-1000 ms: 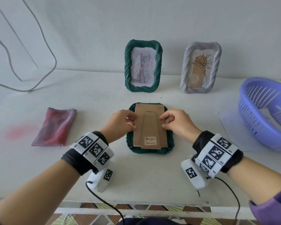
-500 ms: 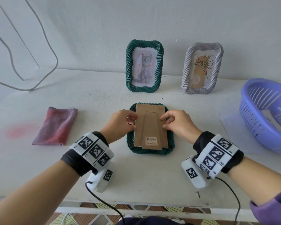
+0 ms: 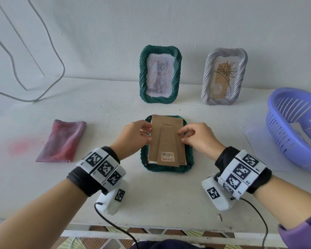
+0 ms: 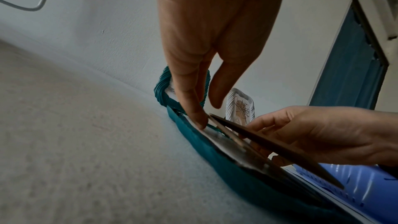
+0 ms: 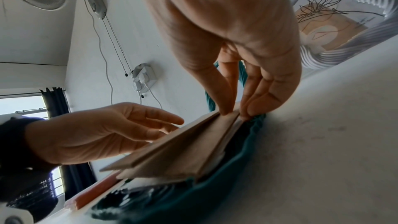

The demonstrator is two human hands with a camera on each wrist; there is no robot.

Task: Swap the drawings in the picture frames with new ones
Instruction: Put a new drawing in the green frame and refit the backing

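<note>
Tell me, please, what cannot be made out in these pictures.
1. Sheet in the face-down green frame: all views, the cardboard backing covers it; only a pale edge shows.
2. Barcode label: head view, print too small to read.
3. Purple basket: head view, cut off by the right edge; its contents are unclear.
4. Standing green frame: left wrist view, mostly behind the left hand.

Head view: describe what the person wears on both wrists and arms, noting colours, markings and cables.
Behind the left hand and right hand, each wrist carries a black band under white blocks printed with black square codes. A white camera pod with another code hangs below each wrist, trailing a black cable. A purple sleeve covers the right forearm.
</note>
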